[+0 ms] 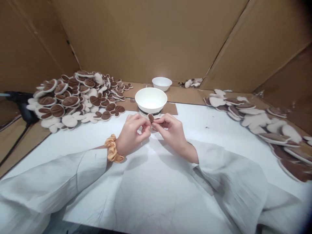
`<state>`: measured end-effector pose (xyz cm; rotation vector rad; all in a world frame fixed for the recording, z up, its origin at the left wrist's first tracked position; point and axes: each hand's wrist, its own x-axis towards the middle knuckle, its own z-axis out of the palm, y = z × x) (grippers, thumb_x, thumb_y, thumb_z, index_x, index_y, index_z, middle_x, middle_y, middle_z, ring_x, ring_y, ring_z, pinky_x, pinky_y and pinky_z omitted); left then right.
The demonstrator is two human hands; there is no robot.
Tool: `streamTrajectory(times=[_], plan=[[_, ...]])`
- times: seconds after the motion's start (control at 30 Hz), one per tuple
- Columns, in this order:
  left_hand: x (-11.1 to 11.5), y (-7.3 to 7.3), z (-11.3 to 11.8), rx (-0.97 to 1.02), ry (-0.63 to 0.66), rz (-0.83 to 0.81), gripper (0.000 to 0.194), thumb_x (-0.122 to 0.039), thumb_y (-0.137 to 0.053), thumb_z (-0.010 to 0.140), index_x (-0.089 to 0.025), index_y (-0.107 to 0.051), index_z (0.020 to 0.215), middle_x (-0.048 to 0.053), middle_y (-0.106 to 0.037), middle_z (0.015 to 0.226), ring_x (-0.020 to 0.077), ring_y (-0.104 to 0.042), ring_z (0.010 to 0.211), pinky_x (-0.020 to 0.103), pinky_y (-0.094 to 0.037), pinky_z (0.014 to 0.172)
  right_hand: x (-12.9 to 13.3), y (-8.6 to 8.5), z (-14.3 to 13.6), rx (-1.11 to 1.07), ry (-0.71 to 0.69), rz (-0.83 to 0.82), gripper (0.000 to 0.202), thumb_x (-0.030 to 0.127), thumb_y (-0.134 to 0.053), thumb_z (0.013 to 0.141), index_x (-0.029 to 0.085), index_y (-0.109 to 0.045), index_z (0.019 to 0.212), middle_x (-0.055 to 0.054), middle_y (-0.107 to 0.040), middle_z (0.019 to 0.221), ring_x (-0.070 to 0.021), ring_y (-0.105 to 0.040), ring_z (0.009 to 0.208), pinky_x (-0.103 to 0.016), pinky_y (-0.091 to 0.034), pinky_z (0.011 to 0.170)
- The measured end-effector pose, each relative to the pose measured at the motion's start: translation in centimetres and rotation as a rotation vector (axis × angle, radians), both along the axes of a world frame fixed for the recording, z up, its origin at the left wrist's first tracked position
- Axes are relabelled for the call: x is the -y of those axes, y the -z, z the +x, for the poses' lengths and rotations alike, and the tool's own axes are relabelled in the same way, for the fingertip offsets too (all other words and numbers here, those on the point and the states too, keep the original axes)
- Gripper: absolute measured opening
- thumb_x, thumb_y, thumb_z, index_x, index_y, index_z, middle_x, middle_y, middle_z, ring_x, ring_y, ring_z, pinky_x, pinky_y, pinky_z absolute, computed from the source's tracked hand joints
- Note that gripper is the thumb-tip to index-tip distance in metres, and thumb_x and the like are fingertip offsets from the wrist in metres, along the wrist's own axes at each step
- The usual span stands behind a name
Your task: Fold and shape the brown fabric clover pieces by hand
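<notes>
My left hand [133,132] and my right hand [171,131] meet over the white sheet [156,182], just in front of a white paper cup [150,101]. Between their fingertips they pinch one small brown plush piece [151,117] with a cream edge. A mustard scrunchie [112,149] sits on my left wrist. Both arms wear pale grey sleeves.
A big heap of brown-and-cream plush pieces [73,97] lies at the back left. Larger flat plush pieces [265,126] spread along the right side. A second white bowl [162,83] stands behind the cup. Cardboard walls [146,35] enclose the workspace. A black object [20,102] sits far left.
</notes>
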<state>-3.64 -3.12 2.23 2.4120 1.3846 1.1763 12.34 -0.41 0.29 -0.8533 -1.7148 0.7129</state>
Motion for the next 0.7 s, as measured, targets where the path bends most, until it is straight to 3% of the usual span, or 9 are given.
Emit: streamTrajectory(times=[0.1, 0.17, 0.23, 0.33, 0.47, 0.57, 0.7], plan=[[-0.6, -0.2, -0.4, -0.164, -0.028, 0.135, 0.011, -0.017, -0.047, 0.082, -0.017, -0.056, 0.075, 0.003, -0.056, 0.076, 0.0181, -0.045, 0.081, 0.032, -0.033, 0.076, -0.2, 0.1, 0.2, 0.056, -0.082, 0.005, 0.005, 0.015, -0.061, 0.075, 0.017, -0.06, 0.071, -0.001, -0.056, 0.071, -0.0132, -0.056, 0.066, -0.028, -0.049, 0.061], [-1.1, -0.4, -0.7, -0.236, 0.007, 0.141, 0.015, -0.019, -0.043, 0.085, -0.017, -0.056, 0.078, 0.007, -0.057, 0.089, 0.0204, -0.043, 0.089, 0.033, -0.033, 0.079, -0.3, 0.1, 0.4, 0.107, -0.139, 0.023, 0.005, 0.015, -0.061, 0.076, 0.017, -0.06, 0.071, -0.001, -0.056, 0.071, -0.0132, -0.055, 0.066, -0.027, -0.048, 0.061], [-1.6, -0.8, -0.9, -0.277, 0.079, 0.055, 0.018, -0.019, -0.04, 0.087, -0.017, -0.055, 0.077, 0.006, -0.058, 0.089, 0.0198, -0.044, 0.087, 0.033, -0.033, 0.079, -0.4, 0.1, 0.5, 0.143, -0.186, 0.045, 0.005, 0.016, -0.06, 0.076, 0.018, -0.06, 0.071, -0.001, -0.055, 0.071, -0.0133, -0.055, 0.067, -0.027, -0.048, 0.061], [-2.3, -1.7, -1.3, -0.25, 0.18, -0.155, 0.02, -0.021, -0.039, 0.087, -0.017, -0.054, 0.074, 0.002, -0.056, 0.072, 0.0163, -0.047, 0.073, 0.03, -0.034, 0.071, -0.2, 0.1, 0.6, 0.163, -0.23, 0.09, 0.006, 0.016, -0.059, 0.078, 0.018, -0.059, 0.072, -0.001, -0.055, 0.071, -0.013, -0.055, 0.067, -0.027, -0.049, 0.061], [-3.0, -2.8, -2.1, -0.016, 0.442, -0.645, 0.016, -0.028, -0.044, 0.086, -0.017, -0.053, 0.079, 0.0, -0.058, 0.067, 0.0126, -0.052, 0.061, 0.024, -0.037, 0.059, 0.2, -0.2, 0.6, 0.181, -0.272, 0.196, 0.008, 0.015, -0.057, 0.08, 0.019, -0.057, 0.073, -0.001, -0.055, 0.072, -0.0123, -0.054, 0.066, -0.026, -0.047, 0.059], [-3.4, -2.5, -2.5, 0.25, 0.594, -0.978, 0.017, -0.033, -0.051, 0.083, -0.016, -0.054, 0.08, 0.002, -0.058, 0.07, 0.0132, -0.055, 0.061, 0.025, -0.039, 0.057, 0.5, -0.4, 0.6, 0.171, -0.282, 0.283, 0.009, 0.016, -0.056, 0.081, 0.02, -0.057, 0.074, -0.001, -0.058, 0.071, -0.0132, -0.055, 0.066, -0.028, -0.046, 0.061], [-3.4, -0.9, -1.8, 0.597, 0.6, -1.142, 0.015, -0.03, -0.062, 0.072, -0.016, -0.057, 0.075, -0.001, -0.052, 0.063, 0.0105, -0.049, 0.053, 0.024, -0.038, 0.052, 0.7, -0.5, 0.5, 0.111, -0.217, 0.344, 0.009, 0.018, -0.057, 0.08, 0.022, -0.056, 0.073, -0.001, -0.059, 0.07, -0.0144, -0.055, 0.067, -0.03, -0.046, 0.062]])
